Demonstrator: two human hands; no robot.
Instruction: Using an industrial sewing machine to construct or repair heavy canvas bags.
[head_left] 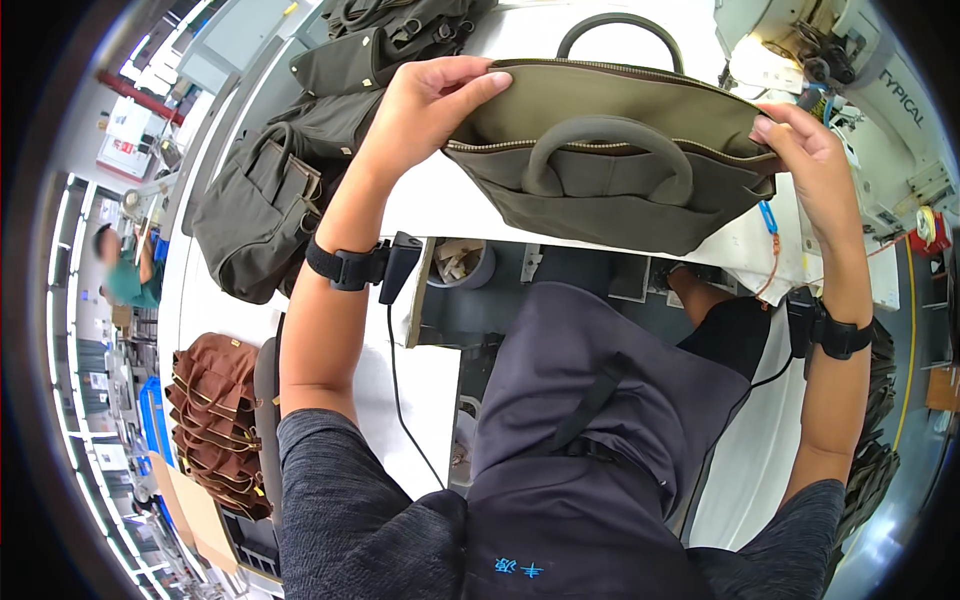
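An olive-green handbag (610, 205) with two rounded handles hangs between my hands at the table's near edge. Its zippered mouth gapes, showing a lighter green lining (610, 108). My left hand (430, 105) pinches the left end of the opening, thumb inside on the lining. At the other end my right hand (805, 150) grips the right corner of the mouth between thumb and fingers. The near handle (610, 135) lies over the front panel, while the far handle (620, 25) stands up behind.
More olive bags (260, 215) are heaped on the white table (415, 215) to the left. A sewing machine (890, 90) stands at right, with a blue-handled tool (768, 217) on an orange cord nearby. Brown bags (215, 420) are stacked at lower left. A bin (480, 270) sits below the table.
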